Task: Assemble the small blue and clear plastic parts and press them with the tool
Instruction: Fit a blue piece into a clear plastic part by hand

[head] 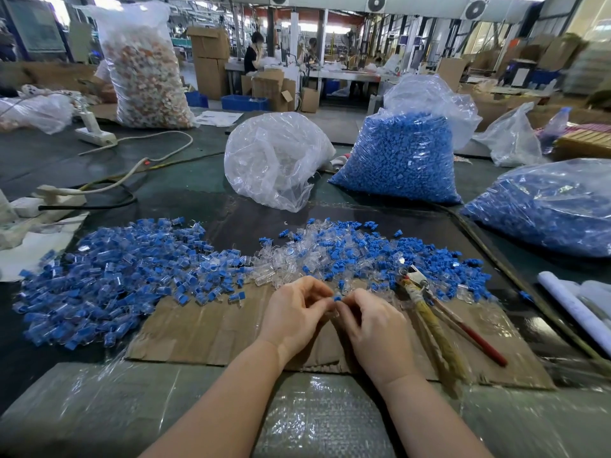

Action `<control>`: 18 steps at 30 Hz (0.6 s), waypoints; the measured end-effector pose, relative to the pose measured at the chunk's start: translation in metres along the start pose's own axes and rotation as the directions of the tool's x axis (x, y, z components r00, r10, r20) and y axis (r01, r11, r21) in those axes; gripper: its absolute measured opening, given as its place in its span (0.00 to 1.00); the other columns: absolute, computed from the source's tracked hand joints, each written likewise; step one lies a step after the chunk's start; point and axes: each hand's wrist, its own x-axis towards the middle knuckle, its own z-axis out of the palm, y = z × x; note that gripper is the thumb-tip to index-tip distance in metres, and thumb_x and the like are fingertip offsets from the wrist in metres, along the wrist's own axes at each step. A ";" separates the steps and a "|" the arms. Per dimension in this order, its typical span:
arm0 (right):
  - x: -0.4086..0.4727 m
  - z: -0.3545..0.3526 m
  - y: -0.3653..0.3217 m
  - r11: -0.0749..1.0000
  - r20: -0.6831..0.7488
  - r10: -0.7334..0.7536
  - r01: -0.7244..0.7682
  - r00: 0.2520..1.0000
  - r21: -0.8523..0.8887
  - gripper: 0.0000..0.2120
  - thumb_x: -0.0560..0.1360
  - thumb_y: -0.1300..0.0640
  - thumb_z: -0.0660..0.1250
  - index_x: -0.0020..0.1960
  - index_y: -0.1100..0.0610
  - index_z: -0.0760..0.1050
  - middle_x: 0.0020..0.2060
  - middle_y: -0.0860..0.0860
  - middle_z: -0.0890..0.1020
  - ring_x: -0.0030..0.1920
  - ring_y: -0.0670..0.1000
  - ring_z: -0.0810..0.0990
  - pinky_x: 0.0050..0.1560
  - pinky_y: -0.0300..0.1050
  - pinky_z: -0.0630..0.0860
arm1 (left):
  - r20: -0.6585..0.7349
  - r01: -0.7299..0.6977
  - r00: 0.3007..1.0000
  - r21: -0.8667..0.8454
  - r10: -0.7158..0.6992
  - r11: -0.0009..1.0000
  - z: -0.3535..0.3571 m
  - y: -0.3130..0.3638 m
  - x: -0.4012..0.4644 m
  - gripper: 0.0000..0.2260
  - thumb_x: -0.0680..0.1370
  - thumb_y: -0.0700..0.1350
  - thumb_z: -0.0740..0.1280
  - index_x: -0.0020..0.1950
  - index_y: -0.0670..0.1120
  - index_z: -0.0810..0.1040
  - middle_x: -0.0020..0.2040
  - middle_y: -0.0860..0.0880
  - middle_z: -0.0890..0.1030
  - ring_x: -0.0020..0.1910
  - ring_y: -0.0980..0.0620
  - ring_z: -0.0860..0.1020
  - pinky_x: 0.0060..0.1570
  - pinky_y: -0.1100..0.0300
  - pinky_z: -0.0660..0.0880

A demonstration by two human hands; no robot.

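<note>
Glossy blue plastic parts (109,276) on matt, rough brown cardboard (211,328)

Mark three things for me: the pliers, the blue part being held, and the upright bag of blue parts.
pliers (417,281), head view, on the metal head beside the right hand.
blue part (337,297), head view, on its middle, between both hands' fingertips.
bag of blue parts (401,157), head view, on its blue-filled front.

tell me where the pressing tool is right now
In the head view the pliers lie unheld on the cardboard, just right of the right hand.
</note>
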 end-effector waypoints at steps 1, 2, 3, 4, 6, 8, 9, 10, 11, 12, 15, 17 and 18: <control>0.000 -0.001 0.000 1.000 -0.015 -0.010 0.010 1.000 0.017 0.08 0.76 0.52 0.66 0.41 0.56 0.76 0.36 0.49 0.80 0.39 0.51 0.77 0.39 0.45 0.70 | -0.007 -0.006 1.000 0.008 0.006 1.000 0.000 0.000 0.000 0.09 0.75 0.38 0.68 0.41 0.53 0.76 0.39 0.51 0.81 0.39 0.54 0.81 0.44 0.63 0.78; 0.000 -0.001 0.000 0.999 -0.039 -0.020 0.022 0.999 0.037 0.07 0.75 0.53 0.68 0.41 0.56 0.76 0.36 0.49 0.80 0.38 0.51 0.77 0.38 0.44 0.70 | -0.013 -0.010 1.000 0.016 0.011 1.000 0.000 0.000 0.000 0.10 0.75 0.38 0.68 0.41 0.54 0.76 0.38 0.51 0.81 0.38 0.54 0.80 0.43 0.63 0.78; -0.001 -0.001 -0.001 0.998 -0.065 -0.031 0.034 0.997 0.058 0.06 0.74 0.54 0.70 0.42 0.56 0.77 0.37 0.48 0.80 0.38 0.50 0.78 0.38 0.43 0.71 | -0.018 -0.013 1.000 0.021 0.013 1.000 0.000 -0.001 0.001 0.10 0.75 0.38 0.67 0.41 0.54 0.75 0.38 0.51 0.81 0.38 0.54 0.80 0.43 0.63 0.78; -0.001 -0.002 -0.001 0.996 -0.084 -0.041 0.048 0.996 0.076 0.04 0.73 0.56 0.71 0.44 0.56 0.78 0.38 0.48 0.81 0.39 0.50 0.78 0.40 0.42 0.72 | -0.022 -0.012 1.000 0.021 0.012 1.000 0.000 -0.001 0.001 0.10 0.76 0.38 0.67 0.41 0.54 0.76 0.38 0.50 0.81 0.38 0.53 0.80 0.43 0.62 0.78; 0.000 -0.002 -0.001 0.992 -0.098 -0.056 0.067 0.994 0.109 0.06 0.71 0.58 0.72 0.48 0.57 0.79 0.42 0.49 0.81 0.43 0.50 0.79 0.44 0.39 0.72 | -0.025 -0.009 1.000 -0.006 0.009 1.000 0.000 -0.002 0.002 0.10 0.75 0.37 0.67 0.40 0.53 0.76 0.37 0.49 0.81 0.36 0.52 0.79 0.42 0.59 0.77; 0.000 -0.002 0.000 0.988 -0.096 -0.071 0.084 0.993 0.131 0.09 0.71 0.60 0.73 0.50 0.56 0.80 0.43 0.48 0.81 0.44 0.50 0.80 0.44 0.38 0.71 | -0.019 -0.006 1.000 -0.049 0.005 0.999 0.001 -0.003 0.003 0.10 0.75 0.36 0.67 0.41 0.51 0.77 0.35 0.50 0.80 0.32 0.55 0.78 0.39 0.59 0.76; 0.000 -0.003 -0.001 0.986 -0.090 -0.081 0.093 0.993 0.135 0.09 0.71 0.59 0.73 0.51 0.55 0.81 0.43 0.48 0.81 0.43 0.50 0.80 0.43 0.39 0.72 | -0.015 -0.005 1.000 -0.055 0.004 0.998 0.000 -0.004 0.003 0.09 0.75 0.35 0.67 0.41 0.50 0.77 0.35 0.50 0.80 0.31 0.57 0.77 0.38 0.61 0.76; 0.000 -0.003 -0.001 0.985 -0.083 -0.090 0.101 0.992 0.138 0.09 0.71 0.58 0.73 0.51 0.55 0.81 0.42 0.48 0.80 0.43 0.50 0.79 0.43 0.40 0.72 | -0.013 -0.006 1.000 -0.054 0.005 0.999 0.000 -0.004 0.003 0.09 0.75 0.35 0.67 0.41 0.50 0.77 0.34 0.51 0.80 0.30 0.58 0.77 0.38 0.61 0.76; 0.000 -0.003 -0.001 0.984 -0.079 -0.096 0.106 0.992 0.140 0.08 0.71 0.57 0.73 0.50 0.54 0.81 0.41 0.48 0.80 0.42 0.49 0.79 0.42 0.41 0.73 | -0.013 -0.008 1.000 -0.050 0.008 0.999 0.001 -0.004 0.003 0.09 0.75 0.36 0.68 0.41 0.50 0.77 0.33 0.51 0.80 0.30 0.58 0.77 0.38 0.61 0.76; 0.000 -0.003 -0.001 0.984 -0.077 -0.098 0.108 0.992 0.139 0.08 0.71 0.56 0.73 0.50 0.54 0.81 0.41 0.47 0.80 0.42 0.49 0.79 0.41 0.42 0.74 | -0.013 -0.010 1.000 -0.046 0.010 0.999 0.001 -0.004 0.004 0.09 0.75 0.36 0.68 0.41 0.50 0.77 0.33 0.51 0.79 0.30 0.58 0.77 0.39 0.61 0.76; 0.001 -0.003 0.000 0.985 -0.075 -0.099 0.109 0.992 0.137 0.08 0.71 0.55 0.73 0.50 0.55 0.81 0.41 0.47 0.80 0.42 0.48 0.78 0.41 0.39 0.72 | -0.010 -0.013 1.000 -0.042 0.013 0.999 0.001 -0.004 0.004 0.09 0.75 0.36 0.68 0.40 0.51 0.77 0.33 0.52 0.79 0.31 0.57 0.77 0.40 0.59 0.77; 0.001 -0.003 0.000 0.984 -0.073 -0.098 0.107 0.993 0.139 0.08 0.71 0.55 0.73 0.50 0.55 0.81 0.41 0.46 0.80 0.42 0.47 0.78 0.41 0.35 0.69 | -0.011 -0.012 1.000 -0.038 0.012 0.999 0.001 -0.005 0.004 0.08 0.75 0.37 0.68 0.41 0.50 0.77 0.34 0.51 0.81 0.33 0.54 0.79 0.42 0.57 0.78; 0.001 -0.004 -0.001 0.984 -0.070 -0.098 0.107 0.993 0.142 0.08 0.71 0.54 0.73 0.50 0.55 0.81 0.41 0.46 0.80 0.42 0.47 0.78 0.41 0.35 0.69 | -0.013 -0.010 1.000 -0.042 0.010 0.999 0.001 -0.005 0.004 0.08 0.74 0.37 0.69 0.41 0.50 0.77 0.35 0.49 0.81 0.35 0.52 0.79 0.42 0.56 0.78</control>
